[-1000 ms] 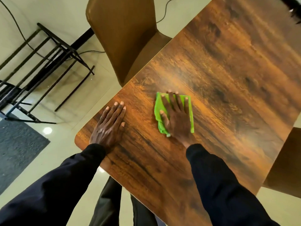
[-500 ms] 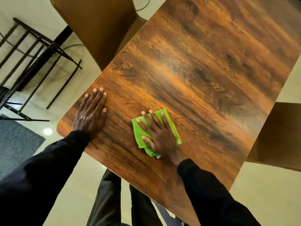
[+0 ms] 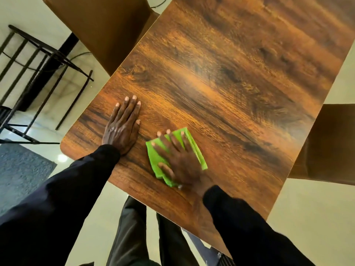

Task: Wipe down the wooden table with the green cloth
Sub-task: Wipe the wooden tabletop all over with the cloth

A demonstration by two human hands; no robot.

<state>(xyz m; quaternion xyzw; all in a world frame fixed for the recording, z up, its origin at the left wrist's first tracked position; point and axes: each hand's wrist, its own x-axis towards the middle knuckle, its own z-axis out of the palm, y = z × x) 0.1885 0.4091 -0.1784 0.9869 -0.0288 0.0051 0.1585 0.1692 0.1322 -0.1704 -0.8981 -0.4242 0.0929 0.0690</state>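
Head view: looks down on one corner of the table, both hands in frame.
Green cloth (image 3: 154, 158): folded, lying flat on the wooden table (image 3: 221, 83) near its near edge, just right of the corner.
Right hand (image 3: 178, 160): palm down on the cloth, fingers straight and spread, pressing it to the wood; green shows on both sides of the hand.
Left hand (image 3: 122, 125): flat on bare wood just left of the cloth, fingers straight and close together, not touching it.
Sleeves: dark, both arms reaching in from below.
Brown chair (image 3: 99, 25): tucked against the table's left edge.
Second brown chair (image 3: 330, 143): at the right edge.
Black metal rack (image 3: 38, 60): on the pale floor, far left.
Grey mat (image 3: 21, 169): lower left.
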